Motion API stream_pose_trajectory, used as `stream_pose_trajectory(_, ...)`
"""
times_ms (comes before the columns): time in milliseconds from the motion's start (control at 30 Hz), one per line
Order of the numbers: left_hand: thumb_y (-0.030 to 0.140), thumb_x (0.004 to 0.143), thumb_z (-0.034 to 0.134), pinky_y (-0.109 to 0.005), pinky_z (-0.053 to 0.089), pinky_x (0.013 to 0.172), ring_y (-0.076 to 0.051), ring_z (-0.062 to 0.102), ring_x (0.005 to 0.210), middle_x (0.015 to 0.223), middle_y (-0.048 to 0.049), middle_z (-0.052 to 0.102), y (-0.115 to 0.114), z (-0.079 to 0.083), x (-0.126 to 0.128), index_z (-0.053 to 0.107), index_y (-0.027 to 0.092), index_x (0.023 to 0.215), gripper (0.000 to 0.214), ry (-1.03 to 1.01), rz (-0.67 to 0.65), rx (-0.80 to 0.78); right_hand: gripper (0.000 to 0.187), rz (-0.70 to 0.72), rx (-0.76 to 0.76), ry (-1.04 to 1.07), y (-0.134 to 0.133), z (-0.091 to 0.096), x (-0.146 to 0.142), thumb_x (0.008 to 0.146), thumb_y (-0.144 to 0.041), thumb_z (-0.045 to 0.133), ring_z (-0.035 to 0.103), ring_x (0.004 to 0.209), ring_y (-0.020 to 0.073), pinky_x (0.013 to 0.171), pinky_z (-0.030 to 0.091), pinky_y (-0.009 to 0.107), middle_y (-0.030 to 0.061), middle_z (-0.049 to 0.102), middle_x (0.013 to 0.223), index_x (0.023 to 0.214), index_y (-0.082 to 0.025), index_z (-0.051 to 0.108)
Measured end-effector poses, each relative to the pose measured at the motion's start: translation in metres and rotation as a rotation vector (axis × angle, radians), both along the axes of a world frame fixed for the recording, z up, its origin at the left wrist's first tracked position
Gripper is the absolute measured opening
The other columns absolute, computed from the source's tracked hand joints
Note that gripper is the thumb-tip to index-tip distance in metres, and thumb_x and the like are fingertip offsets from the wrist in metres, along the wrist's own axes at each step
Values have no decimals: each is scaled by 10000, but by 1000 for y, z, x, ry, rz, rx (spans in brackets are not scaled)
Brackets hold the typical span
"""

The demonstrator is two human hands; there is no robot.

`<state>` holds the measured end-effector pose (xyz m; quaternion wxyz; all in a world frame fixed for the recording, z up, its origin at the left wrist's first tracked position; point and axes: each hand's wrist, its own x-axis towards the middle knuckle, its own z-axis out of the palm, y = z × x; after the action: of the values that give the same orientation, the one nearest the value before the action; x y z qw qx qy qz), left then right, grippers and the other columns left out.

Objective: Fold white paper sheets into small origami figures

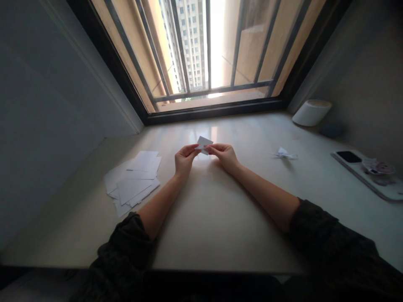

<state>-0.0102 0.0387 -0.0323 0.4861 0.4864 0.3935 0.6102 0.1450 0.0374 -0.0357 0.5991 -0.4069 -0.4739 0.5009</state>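
Note:
A small folded piece of white paper (205, 141) is held up just above the pale countertop, between both hands. My left hand (185, 158) pinches its left corner with thumb and fingers. On the other side, my right hand (225, 155) grips the right edge between fingertips and thumb. The fingers hide part of the lower folds. Left of my left forearm lies a loose, overlapping pile of white paper sheets (134, 184). A folded white paper figure (283, 154) stands on the counter, right of my right hand.
The pale countertop (214, 226) runs up to a dark-framed window (217, 111) with bars outside. At the far right lie a phone (368, 174) in a case and, behind it, a white rounded object (311, 113). A wall rises on the left.

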Motion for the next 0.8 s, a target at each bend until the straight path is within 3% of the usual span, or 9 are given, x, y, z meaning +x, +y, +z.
stream_pose_trajectory(300, 356, 592, 843, -326, 523, 774, -165, 670, 787, 864, -59, 752, 1, -2, 0, 750, 189, 887, 352, -20, 15, -50, 415, -26, -32, 23, 1, -1, 1, 522, -534, 845, 645, 676, 167, 723, 541, 338, 56, 739, 742, 740, -193, 757)
stream_pose_trajectory(800, 376, 582, 849, -326, 526, 821, -154, 669, 810, 918, -63, 746, 3, -5, 0, 753, 183, 901, 384, -88, 10, -131, 393, -46, -22, -18, -1, 1, 0, 563, -532, 825, 597, 624, 151, 656, 508, 315, 40, 696, 656, 738, -186, 758)
